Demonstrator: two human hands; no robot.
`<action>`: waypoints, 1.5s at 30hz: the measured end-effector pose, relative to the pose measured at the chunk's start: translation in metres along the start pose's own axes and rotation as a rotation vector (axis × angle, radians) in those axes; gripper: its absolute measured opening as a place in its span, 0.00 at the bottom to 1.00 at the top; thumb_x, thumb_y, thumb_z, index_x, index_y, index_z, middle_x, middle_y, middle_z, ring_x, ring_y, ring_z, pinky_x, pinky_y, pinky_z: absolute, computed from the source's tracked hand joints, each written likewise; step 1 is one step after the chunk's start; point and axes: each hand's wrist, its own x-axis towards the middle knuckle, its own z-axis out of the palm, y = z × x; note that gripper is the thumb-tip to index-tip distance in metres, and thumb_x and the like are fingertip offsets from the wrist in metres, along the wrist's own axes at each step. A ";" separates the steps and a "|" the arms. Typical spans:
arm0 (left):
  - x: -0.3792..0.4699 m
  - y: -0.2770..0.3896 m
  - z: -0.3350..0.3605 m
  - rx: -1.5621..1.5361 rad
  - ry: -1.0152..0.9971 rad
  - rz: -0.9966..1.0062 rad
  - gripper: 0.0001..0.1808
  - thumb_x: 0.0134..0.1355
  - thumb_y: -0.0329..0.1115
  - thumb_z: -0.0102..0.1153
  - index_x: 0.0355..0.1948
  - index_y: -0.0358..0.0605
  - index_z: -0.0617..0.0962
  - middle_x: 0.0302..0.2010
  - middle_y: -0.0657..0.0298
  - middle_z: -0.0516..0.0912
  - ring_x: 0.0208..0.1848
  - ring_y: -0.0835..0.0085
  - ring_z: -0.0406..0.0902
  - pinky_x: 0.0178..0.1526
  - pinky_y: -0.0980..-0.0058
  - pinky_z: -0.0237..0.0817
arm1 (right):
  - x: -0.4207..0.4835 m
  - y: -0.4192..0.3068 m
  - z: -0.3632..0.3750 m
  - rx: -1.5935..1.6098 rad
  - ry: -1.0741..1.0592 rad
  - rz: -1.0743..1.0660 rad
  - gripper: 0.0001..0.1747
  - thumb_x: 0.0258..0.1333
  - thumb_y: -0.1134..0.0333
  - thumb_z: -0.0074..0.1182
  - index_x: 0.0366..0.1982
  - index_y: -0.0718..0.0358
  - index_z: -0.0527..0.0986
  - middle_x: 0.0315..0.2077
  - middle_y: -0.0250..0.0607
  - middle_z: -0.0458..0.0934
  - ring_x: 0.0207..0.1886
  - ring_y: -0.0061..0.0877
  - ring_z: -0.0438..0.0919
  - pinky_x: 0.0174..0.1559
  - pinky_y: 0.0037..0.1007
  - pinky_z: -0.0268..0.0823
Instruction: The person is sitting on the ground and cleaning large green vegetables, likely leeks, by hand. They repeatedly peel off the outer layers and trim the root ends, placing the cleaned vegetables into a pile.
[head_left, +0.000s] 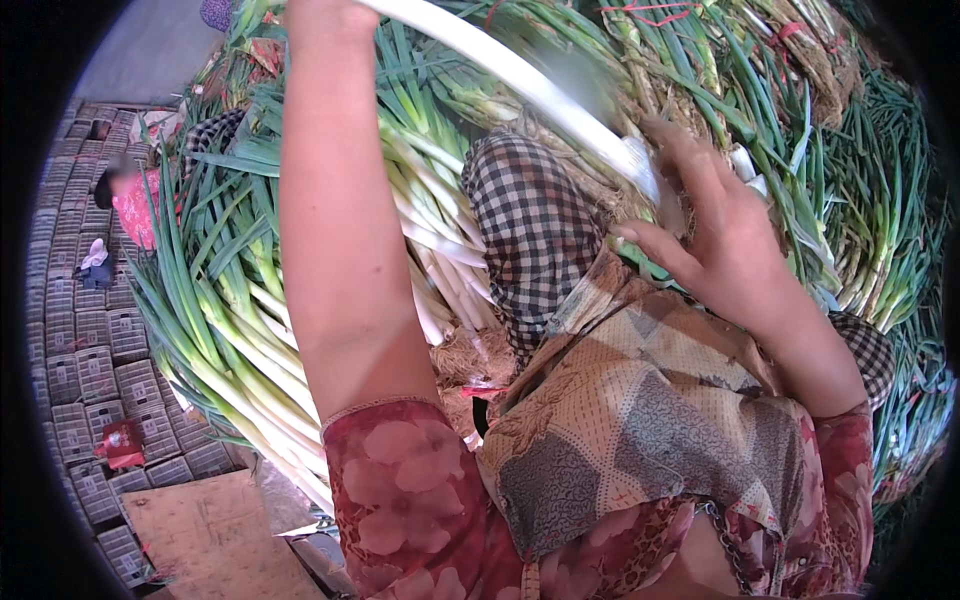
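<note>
A long white-stalked green onion (517, 71) slants from the top edge down to the right. My left hand (331, 15), partly cut off by the top edge, is around its upper part; the fingers are hidden. My right hand (724, 225) is beside the root end, blurred, thumb and fingers spread. A thin pale piece of skin shows near those fingers; whether they touch it is unclear. Cleaned-looking green onions (247, 367) lie in a pile left of my left forearm, and more (442, 247) lie between that arm and my checked-cloth knee (532, 217).
Bundles of unpeeled green onions (780, 150), some with red ties, lie ahead and to the right. Brown root scraps (469, 360) lie near my lap. At left are a person in a pink top (136, 206), paving blocks (94, 367), a red packet (122, 444) and a wooden board (217, 536).
</note>
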 end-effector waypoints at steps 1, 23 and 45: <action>-0.005 -0.012 0.012 -0.040 0.004 0.006 0.07 0.60 0.33 0.44 0.25 0.47 0.68 0.16 0.69 0.66 0.13 0.78 0.63 0.13 0.82 0.55 | 0.004 0.002 0.005 -0.004 -0.001 0.043 0.33 0.45 0.58 0.58 0.51 0.64 0.60 0.30 0.47 0.72 0.28 0.39 0.75 0.29 0.35 0.68; -0.029 -0.090 -0.056 0.161 0.182 -0.332 0.07 0.45 0.21 0.45 0.13 0.36 0.66 0.10 0.55 0.66 0.10 0.63 0.64 0.14 0.67 0.58 | 0.001 -0.048 0.035 -0.259 -0.420 -0.163 0.25 0.53 0.66 0.48 0.51 0.74 0.63 0.09 0.40 0.70 0.10 0.32 0.70 0.16 0.31 0.62; 0.015 -0.099 -0.058 0.167 0.076 -0.331 0.07 0.53 0.23 0.46 0.22 0.41 0.63 0.13 0.66 0.62 0.11 0.77 0.60 0.11 0.78 0.53 | -0.007 -0.023 0.017 0.288 -0.305 0.081 0.06 0.52 0.70 0.51 0.27 0.65 0.68 0.18 0.47 0.71 0.19 0.37 0.72 0.23 0.32 0.64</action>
